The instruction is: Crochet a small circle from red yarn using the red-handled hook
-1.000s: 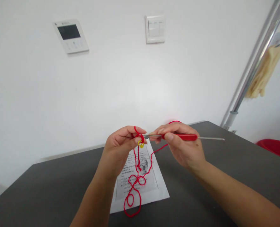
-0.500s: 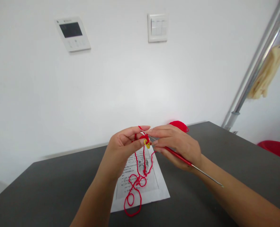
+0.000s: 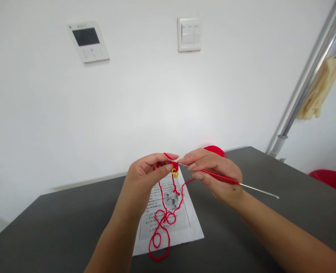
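Observation:
My left hand (image 3: 146, 176) is raised over the table, thumb and fingers pinched on a small red crochet piece (image 3: 173, 165) with a yellow ring marker (image 3: 175, 174) hanging from it. My right hand (image 3: 214, 176) grips a crochet hook (image 3: 227, 180) with a red handle; its metal tip reaches into the red piece and its bare end points right. Red yarn (image 3: 162, 222) trails down from the piece in loops onto a printed sheet (image 3: 170, 212). A red yarn ball (image 3: 215, 151) shows just behind my right hand.
The dark grey table (image 3: 57, 227) meets a white wall bearing a control panel (image 3: 88, 41) and a light switch (image 3: 189, 34). A metal pole (image 3: 301, 85) rises at the right with a beige cloth (image 3: 319, 91) hanging beside it. A red basin (image 3: 331, 178) sits at the far right.
My right hand has swung the hook from steeply slanted to nearly level, its bare end rising to the right. The left hand keeps its pinch and has hardly moved.

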{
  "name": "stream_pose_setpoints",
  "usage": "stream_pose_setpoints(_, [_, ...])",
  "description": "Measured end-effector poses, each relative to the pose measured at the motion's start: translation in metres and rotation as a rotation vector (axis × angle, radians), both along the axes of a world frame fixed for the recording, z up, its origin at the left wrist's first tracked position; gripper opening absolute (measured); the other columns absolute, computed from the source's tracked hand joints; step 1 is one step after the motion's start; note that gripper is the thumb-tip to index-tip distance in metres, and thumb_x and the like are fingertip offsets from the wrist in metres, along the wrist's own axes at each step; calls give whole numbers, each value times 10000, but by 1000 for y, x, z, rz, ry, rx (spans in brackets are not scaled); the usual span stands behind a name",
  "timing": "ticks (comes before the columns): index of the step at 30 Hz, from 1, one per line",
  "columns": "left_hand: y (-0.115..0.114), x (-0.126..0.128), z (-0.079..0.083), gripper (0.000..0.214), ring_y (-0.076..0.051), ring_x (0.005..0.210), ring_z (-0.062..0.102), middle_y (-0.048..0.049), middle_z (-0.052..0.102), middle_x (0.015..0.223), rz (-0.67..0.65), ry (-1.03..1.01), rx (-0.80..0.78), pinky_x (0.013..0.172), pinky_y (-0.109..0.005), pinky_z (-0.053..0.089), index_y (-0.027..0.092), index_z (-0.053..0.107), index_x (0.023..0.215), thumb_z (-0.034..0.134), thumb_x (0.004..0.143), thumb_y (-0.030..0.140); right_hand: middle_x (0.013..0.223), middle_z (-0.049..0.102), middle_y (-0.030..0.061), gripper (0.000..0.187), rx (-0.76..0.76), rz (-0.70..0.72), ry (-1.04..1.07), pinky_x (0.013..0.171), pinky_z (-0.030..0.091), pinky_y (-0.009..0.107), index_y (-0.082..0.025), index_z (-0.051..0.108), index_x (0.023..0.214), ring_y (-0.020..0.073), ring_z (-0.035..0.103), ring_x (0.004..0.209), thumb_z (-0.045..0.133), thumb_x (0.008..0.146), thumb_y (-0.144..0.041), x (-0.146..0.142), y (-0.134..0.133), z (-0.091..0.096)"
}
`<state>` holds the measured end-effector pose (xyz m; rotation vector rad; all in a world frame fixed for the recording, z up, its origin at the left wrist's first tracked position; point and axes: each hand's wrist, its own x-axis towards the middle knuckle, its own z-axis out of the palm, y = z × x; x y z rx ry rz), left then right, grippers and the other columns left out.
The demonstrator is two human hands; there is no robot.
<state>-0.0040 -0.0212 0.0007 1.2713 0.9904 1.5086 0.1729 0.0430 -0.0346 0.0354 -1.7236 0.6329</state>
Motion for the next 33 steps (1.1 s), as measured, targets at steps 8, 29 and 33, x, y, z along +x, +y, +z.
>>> stream_pose_setpoints(8, [-2, -1, 2, 176, -131, 709, 639, -22, 747, 753, 18, 53, -48, 690, -244, 484, 195, 804, 873, 810, 697, 180, 1017, 789, 58, 130, -49, 83, 22, 788, 615, 320, -254, 756, 998, 183, 744, 935, 713, 897, -183, 2, 5, 1])
stream_pose_setpoints(29, [-9, 3, 2, 173, -170, 725, 615, 0, 683, 736, 160, 320, -43, 713, -301, 464, 211, 778, 911, 744, 741, 221, 1051, 781, 103, 122, 19, 151, -277, 812, 624, 337, -211, 654, 900, 194, 752, 984, 578, 982, -259, 22, 15, 16])
stream_pose_setpoints(33, [-11, 5, 2, 186, -185, 778, 628, -3, 694, 775, 223, 396, -5, 742, -311, 458, 225, 778, 933, 740, 751, 236, 1037, 783, 109, 129, 54, 95, -323, 817, 620, 332, -201, 633, 871, 197, 755, 990, 570, 979, -234, 23, 14, 17])
